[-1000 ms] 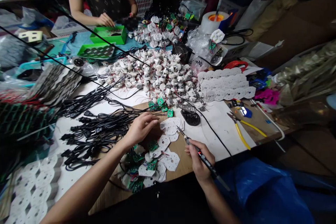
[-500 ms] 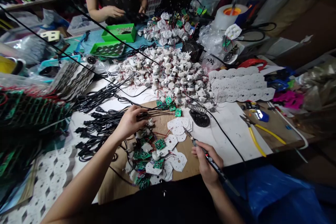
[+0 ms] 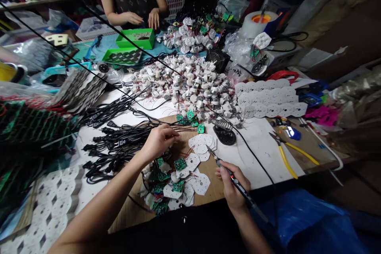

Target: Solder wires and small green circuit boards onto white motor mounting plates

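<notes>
My right hand is closed around the grip of a soldering iron, its tip pointing up and left at white hexagonal boards. Over the ends of the black power cords, my left hand has its fingers curled together; whatever is between them is too small to make out. Just below it, green circuit boards with wires lie among white plastic parts and more white boards on a cardboard sheet. Several small green boards rest right of my left fingertips.
A large heap of white wired parts covers the table's middle. A coiled iron stand, yellow-handled cutters and white board panels sit to the right. Across the table, a co-worker's hands are beside a green tray.
My left hand has moved right, and its fingers have drawn together. My right hand holds the soldering iron almost still. The co-worker's hands have shifted toward the green tray.
</notes>
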`<action>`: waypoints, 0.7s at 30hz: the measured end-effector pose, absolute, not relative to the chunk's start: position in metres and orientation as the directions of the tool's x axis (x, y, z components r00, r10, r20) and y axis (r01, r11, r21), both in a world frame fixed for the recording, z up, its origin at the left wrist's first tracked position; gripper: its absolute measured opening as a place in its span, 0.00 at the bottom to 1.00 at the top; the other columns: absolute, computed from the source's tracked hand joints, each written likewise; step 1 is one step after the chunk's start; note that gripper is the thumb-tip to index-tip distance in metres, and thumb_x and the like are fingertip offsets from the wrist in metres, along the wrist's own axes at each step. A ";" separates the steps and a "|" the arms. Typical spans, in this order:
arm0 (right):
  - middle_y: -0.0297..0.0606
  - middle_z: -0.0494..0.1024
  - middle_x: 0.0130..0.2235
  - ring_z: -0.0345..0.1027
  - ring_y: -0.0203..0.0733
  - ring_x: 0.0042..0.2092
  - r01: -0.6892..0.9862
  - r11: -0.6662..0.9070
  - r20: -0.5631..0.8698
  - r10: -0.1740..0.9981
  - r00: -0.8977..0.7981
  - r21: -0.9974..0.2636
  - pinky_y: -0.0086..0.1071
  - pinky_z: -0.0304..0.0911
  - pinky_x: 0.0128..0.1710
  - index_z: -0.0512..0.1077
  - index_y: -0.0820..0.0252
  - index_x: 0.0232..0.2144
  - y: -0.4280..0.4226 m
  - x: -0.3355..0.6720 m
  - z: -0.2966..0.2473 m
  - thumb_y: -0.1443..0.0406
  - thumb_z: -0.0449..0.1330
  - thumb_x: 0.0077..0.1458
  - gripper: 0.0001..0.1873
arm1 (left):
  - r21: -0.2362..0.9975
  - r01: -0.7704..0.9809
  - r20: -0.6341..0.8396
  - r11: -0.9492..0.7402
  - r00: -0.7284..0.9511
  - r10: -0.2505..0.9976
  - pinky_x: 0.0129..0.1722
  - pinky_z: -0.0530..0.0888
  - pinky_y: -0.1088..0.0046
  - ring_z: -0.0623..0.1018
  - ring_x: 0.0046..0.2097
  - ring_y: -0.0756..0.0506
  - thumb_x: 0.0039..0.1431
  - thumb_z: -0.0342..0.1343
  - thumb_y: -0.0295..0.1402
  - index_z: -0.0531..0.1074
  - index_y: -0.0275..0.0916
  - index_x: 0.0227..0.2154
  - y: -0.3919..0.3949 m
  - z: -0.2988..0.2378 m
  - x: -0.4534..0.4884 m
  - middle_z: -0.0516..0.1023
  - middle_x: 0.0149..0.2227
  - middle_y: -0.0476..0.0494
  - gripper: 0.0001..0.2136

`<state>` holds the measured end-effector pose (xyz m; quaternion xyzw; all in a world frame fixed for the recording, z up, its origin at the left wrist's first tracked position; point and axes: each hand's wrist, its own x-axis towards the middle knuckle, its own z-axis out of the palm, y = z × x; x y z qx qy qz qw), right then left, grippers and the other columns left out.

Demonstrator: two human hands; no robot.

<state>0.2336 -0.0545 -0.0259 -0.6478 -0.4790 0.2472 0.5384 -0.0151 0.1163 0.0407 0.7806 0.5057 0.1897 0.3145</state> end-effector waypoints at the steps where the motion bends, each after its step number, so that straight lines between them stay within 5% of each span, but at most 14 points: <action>1: 0.37 0.84 0.32 0.79 0.40 0.27 0.356 0.042 0.199 0.887 0.417 -0.933 0.31 0.78 0.30 0.79 0.58 0.44 -0.054 0.234 -0.026 0.60 0.60 0.65 0.11 | 0.696 0.660 -0.032 -0.283 0.422 0.906 0.35 0.70 0.74 0.76 0.34 0.48 0.59 0.61 0.36 0.83 0.41 0.33 0.116 0.040 -0.013 0.79 0.33 0.45 0.07; 11: 0.38 0.84 0.31 0.80 0.41 0.28 0.354 0.001 0.162 0.890 0.426 -0.935 0.32 0.78 0.30 0.79 0.58 0.43 -0.056 0.234 -0.026 0.58 0.60 0.64 0.12 | 0.801 0.593 -0.253 -0.080 0.457 0.853 0.33 0.72 0.74 0.79 0.31 0.47 0.59 0.60 0.41 0.80 0.40 0.35 0.098 0.033 0.013 0.84 0.31 0.48 0.10; 17: 0.38 0.84 0.31 0.80 0.41 0.28 0.325 -0.004 0.144 0.891 0.431 -0.946 0.31 0.78 0.29 0.79 0.59 0.43 -0.056 0.231 -0.022 0.57 0.60 0.65 0.13 | 0.588 0.752 -0.208 -0.299 0.498 0.842 0.33 0.67 0.72 0.78 0.33 0.45 0.63 0.57 0.40 0.81 0.40 0.32 0.093 0.031 0.028 0.82 0.32 0.43 0.12; 21: 0.38 0.84 0.32 0.80 0.40 0.28 0.320 0.021 0.157 0.900 0.407 -0.947 0.31 0.78 0.29 0.78 0.59 0.43 -0.054 0.225 -0.016 0.59 0.59 0.66 0.12 | 0.469 0.830 -0.227 -0.301 0.443 0.867 0.32 0.65 0.70 0.78 0.35 0.43 0.64 0.57 0.37 0.81 0.39 0.33 0.084 0.029 0.037 0.82 0.35 0.40 0.11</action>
